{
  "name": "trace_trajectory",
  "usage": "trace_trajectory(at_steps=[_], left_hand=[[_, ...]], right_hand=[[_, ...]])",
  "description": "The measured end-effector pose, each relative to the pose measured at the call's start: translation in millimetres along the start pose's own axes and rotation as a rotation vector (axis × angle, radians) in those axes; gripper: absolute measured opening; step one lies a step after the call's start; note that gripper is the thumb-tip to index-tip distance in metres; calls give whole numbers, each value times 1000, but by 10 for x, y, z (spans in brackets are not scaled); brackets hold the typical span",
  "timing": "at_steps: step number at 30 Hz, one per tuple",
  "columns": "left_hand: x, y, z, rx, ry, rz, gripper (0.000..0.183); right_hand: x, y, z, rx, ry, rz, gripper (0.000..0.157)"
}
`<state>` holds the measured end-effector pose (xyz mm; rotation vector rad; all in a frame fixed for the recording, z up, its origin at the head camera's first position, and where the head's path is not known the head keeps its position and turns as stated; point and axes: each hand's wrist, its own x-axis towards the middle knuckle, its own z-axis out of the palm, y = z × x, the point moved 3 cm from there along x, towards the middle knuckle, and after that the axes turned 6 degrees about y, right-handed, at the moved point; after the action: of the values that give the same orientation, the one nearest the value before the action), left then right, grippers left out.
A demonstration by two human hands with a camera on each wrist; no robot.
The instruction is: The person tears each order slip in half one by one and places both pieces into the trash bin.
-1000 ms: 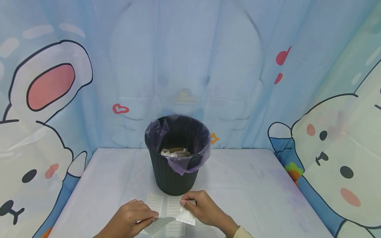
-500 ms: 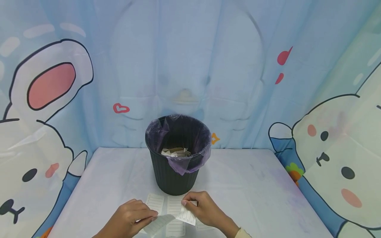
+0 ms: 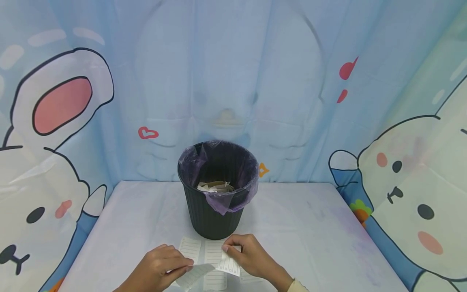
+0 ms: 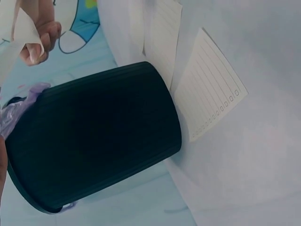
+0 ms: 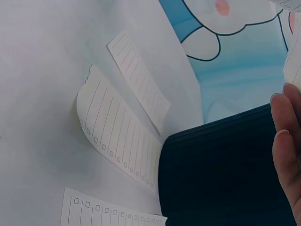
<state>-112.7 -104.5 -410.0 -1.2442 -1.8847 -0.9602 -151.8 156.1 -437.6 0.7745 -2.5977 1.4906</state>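
My left hand (image 3: 160, 265) pinches a thin piece of lined paper (image 3: 195, 276) at its upper corner, and the piece hangs tilted above the table. Facing it, my right hand (image 3: 251, 255) holds a white lined paper strip (image 3: 230, 265) with a row of small squares along its edge, pinched between thumb and fingers. The two pieces overlap near the middle in the head view. Beneath them lie several lined paper pieces, among them a left one (image 3: 189, 248) and a middle one (image 3: 215, 280). One piece on the table (image 5: 117, 132) has a ragged, curled end.
Just beyond the hands stands a dark ribbed bin (image 3: 215, 221) lined with a purple plastic bag (image 3: 222, 200). Scraps of paper and card (image 3: 215, 187) lie inside it. A pale cloth covers the table (image 3: 310, 235), and a blue cartoon curtain (image 3: 226, 61) hangs behind.
The paper in my left hand has turned slightly, showing more of its lined face. Both hands have stayed almost still.
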Motion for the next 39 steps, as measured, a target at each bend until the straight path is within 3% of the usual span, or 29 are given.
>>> trace_trajectory(at_steps=[7,13,24,28,33,39], left_hand=[[13,4,-31,35,11,-52,26],[16,-9,-40,21,27,-18,19],[87,-29,-93,46,17,-19,17],[218,-42,-194,91,15,-5,26],[490,-78,-353,148,36,14,34],[824,-210,-534,190,98,-1,30]], right_hand=[[-17,33,-10,-15,29,22,17],[-37,66,-6,-13,35,53,18],[-20,-7,-102,-33,65,23,17],[33,-118,-184,-66,78,-35,16],[144,-357,-349,-94,105,-160,12],[363,-738,-618,-101,130,-326,8]])
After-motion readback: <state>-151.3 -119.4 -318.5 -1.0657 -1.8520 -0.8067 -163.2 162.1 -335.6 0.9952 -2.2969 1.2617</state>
